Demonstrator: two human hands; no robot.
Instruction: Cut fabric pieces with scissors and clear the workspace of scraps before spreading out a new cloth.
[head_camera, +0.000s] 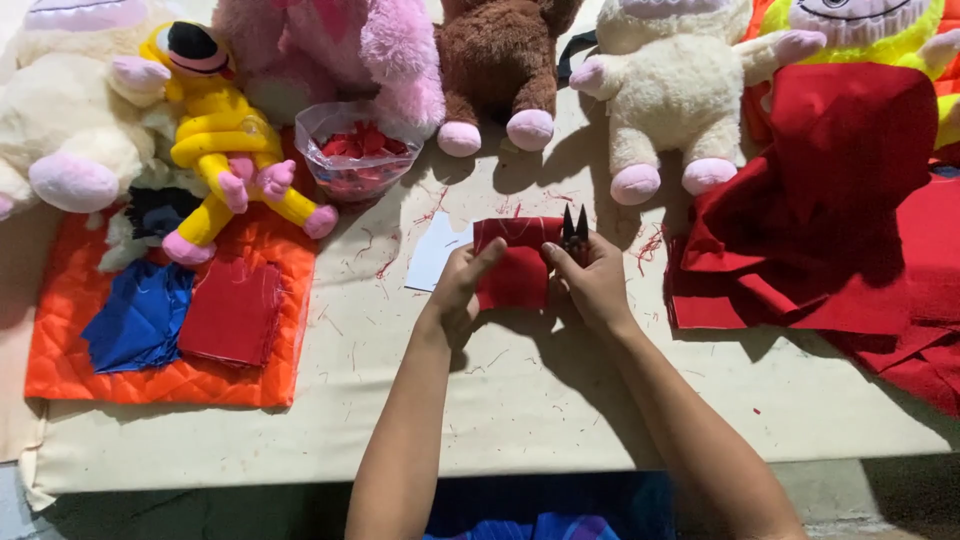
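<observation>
Both my hands hold a small red fabric piece (512, 268) over the cream table cover (500, 400). My left hand (458, 290) pinches its left edge with the thumb on top. My right hand (592, 285) grips its right edge and also holds small black snips (574, 232), blades pointing up and away. A white paper piece (436, 252) lies just left of the fabric, partly under it.
Plush toys line the far edge: cream, yellow (222, 135), pink, brown (500, 70), cream again. A clear bag of red scraps (358, 150) stands before them. An orange quilted mat (150, 340) with blue and red cloth lies left. Red fabric (840, 220) is heaped right.
</observation>
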